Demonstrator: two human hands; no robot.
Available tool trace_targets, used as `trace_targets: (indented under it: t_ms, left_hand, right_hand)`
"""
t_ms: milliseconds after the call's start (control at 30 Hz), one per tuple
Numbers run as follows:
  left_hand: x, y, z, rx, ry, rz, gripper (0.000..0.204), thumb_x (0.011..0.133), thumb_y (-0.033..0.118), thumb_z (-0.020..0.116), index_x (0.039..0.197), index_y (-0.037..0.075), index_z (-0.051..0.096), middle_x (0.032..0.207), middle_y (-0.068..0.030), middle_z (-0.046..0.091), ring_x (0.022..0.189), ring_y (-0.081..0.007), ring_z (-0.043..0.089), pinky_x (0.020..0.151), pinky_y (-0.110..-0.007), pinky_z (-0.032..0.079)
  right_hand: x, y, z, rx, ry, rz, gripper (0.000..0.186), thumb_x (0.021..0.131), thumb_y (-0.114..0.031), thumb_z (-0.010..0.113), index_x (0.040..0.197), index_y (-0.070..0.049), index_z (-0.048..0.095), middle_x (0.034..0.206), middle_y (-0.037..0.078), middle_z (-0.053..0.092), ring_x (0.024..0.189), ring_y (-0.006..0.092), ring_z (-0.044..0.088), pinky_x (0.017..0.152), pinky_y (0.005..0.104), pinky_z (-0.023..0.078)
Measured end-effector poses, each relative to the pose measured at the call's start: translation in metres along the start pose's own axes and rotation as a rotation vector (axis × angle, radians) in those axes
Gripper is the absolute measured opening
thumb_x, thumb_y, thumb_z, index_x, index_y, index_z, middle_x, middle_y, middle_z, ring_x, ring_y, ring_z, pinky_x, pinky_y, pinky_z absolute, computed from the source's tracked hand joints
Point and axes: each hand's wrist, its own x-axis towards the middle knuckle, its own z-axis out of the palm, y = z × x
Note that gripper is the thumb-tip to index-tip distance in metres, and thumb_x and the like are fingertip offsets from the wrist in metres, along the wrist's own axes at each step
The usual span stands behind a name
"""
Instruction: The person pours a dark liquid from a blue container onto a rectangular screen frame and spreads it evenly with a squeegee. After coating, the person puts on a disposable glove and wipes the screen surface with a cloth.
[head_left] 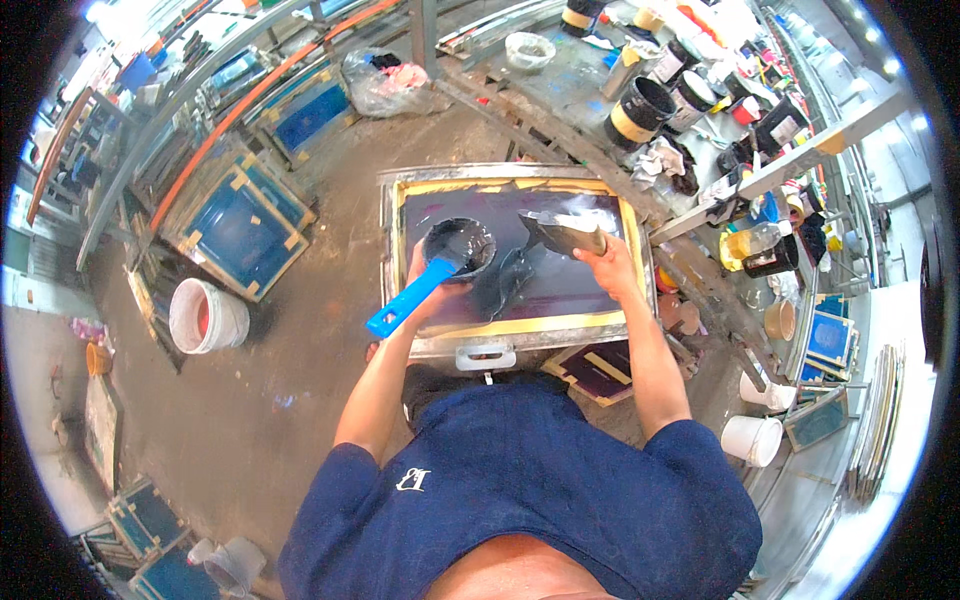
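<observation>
My left hand [434,296] is wrapped round a round tub of black ink [486,243], held over the left part of a screen-printing frame [388,270]. A blue-handled tool [408,297] rests in the tub, its handle sticking out over the rim toward me; its other end is down in the ink. My right hand [612,266] grips a broad, ink-coated scraper [560,233] above the right part of the frame. Between the two lies a glossy patch of black ink [508,283] on the dark mesh. Yellow tape [530,326] lines the frame's inner edges.
Taped blue screens [240,232] lean at left beside a white bucket [208,316]. A bench with black ink tubs [640,112] and a clear bowl [530,51] stands at far right. A metal rail [790,165] crosses the right side. White buckets [752,441] stand at near right.
</observation>
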Motion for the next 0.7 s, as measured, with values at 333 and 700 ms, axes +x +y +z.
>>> trace_targets:
  t_ms: [333, 700]
  left_hand:
    - [0.069, 0.017, 0.062, -0.058, 0.011, 0.346, 0.103, 0.049, 0.017, 0.093, 0.136, 0.005, 0.040, 0.129, -0.0118, 0.051, 0.122, -0.0271, 0.050, 0.107, -0.038, 0.040]
    - [0.048, 0.083, 0.061, -0.147, 0.028, 0.313, 0.100, 0.056, 0.008, 0.092, 0.139, 0.004, 0.038, 0.132, -0.0126, 0.050, 0.123, -0.0256, 0.049, 0.105, -0.037, 0.042]
  right_hand:
    - [-0.020, -0.088, 0.006, 0.314, 0.239, -0.176, 0.033, 0.083, 0.000, 0.074, 0.115, 0.000, 0.066, 0.107, 0.005, 0.069, 0.097, 0.0131, 0.063, 0.089, 0.0277, 0.048]
    - [-0.019, -0.097, 0.020, 0.134, 0.270, -0.409, 0.031, 0.082, 0.006, 0.070, 0.111, -0.001, 0.067, 0.107, 0.008, 0.071, 0.103, 0.0157, 0.064, 0.092, 0.0291, 0.048]
